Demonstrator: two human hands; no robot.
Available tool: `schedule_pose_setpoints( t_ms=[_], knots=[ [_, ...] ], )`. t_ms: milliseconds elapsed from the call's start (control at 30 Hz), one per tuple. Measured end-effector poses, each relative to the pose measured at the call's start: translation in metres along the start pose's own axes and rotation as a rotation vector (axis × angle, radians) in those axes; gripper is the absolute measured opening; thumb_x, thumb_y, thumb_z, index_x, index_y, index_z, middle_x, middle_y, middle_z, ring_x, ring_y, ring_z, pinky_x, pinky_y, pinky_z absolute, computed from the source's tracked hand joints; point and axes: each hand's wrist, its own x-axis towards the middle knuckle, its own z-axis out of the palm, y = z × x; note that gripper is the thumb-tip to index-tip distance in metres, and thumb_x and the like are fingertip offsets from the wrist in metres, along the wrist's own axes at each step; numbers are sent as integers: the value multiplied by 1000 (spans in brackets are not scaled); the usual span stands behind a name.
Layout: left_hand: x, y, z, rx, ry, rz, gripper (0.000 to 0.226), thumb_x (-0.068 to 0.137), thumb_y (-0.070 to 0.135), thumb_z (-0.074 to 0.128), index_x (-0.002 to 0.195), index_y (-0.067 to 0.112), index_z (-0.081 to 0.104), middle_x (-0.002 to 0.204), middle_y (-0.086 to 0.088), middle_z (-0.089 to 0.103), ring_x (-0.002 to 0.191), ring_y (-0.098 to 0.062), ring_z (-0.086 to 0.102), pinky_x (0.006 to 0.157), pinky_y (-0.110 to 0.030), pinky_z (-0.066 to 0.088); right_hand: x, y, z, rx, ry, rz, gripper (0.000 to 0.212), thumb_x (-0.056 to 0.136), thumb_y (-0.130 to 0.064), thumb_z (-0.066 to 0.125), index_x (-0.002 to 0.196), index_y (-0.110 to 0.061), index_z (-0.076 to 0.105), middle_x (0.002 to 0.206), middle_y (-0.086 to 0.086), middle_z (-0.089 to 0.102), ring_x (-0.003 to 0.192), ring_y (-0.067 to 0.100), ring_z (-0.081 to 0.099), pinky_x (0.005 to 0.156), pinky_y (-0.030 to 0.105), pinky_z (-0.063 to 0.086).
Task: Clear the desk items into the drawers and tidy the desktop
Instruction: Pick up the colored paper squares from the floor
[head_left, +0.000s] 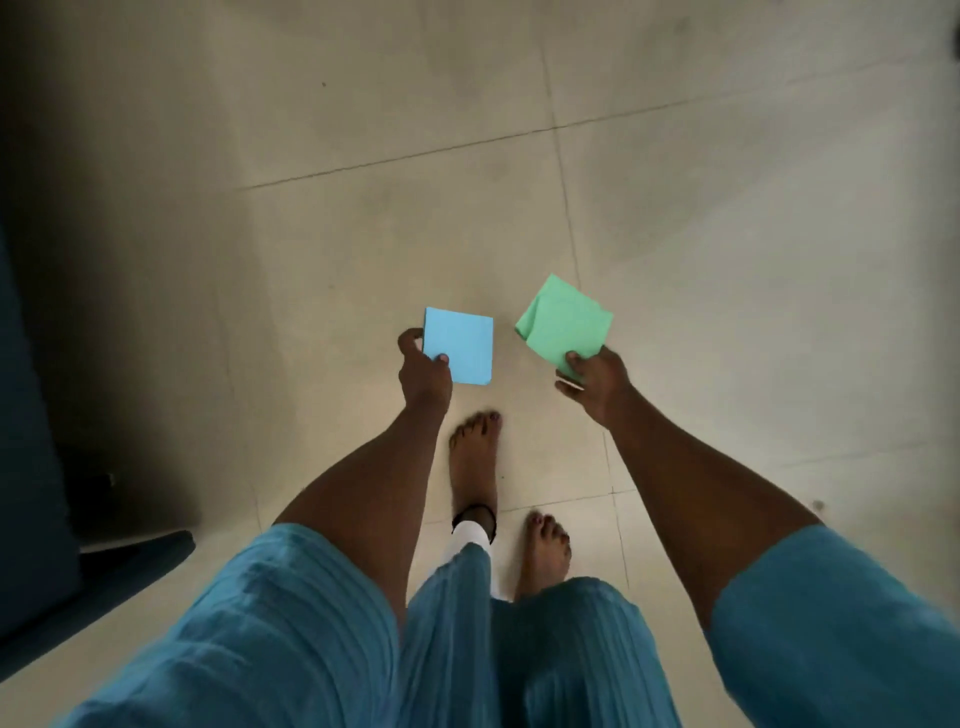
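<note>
Fingers (408, 336) of the left hand (425, 378) are being clamped on a blue paper square (461, 347), thumb on top. Those of the right hand (600, 383) are being pinched on a green folded paper (563, 322). Both papers are being held above the tiled floor (675, 208); no tabletop or drawer is being shown. Judged from this, two items are being carried and the stowing is not yet done. Counted: one blue piece, one green piece, two hands.

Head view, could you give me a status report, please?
Left grip holds blue pad. Right grip holds green paper. Tiled floor below, no desk visible.
</note>
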Motion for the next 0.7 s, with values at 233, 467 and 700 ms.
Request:
schedule_pose_setpoints(
  t_ms=[233,467,700],
  knots=[
    [-128,48,35,410,-374,362,37,90,1,48,119,18,64,124,-8,62,117,-24,55,93,-26,36,-129,31,-84,235,-12,14,15,94,-3,52,89,-18,54,82,2,55,72,17,52,66,31,46],
    [-279,79,77,668,-568,385,46,95,32,34,119,5,62,125,-18,60,115,-31,54,89,-30,39,-229,56,-171,487,102,-18,18,93,-7,54,110,-11,51,86,2,55,73,16,51,67,31,48],
    [-409,97,89,679,-746,456,33,98,26,48,110,3,67,114,-18,65,106,-32,57,90,-35,43,-357,68,-244,740,259,-118,30,79,-23,67,106,-16,56,91,2,54,74,16,49,63,28,50]
  ],
)
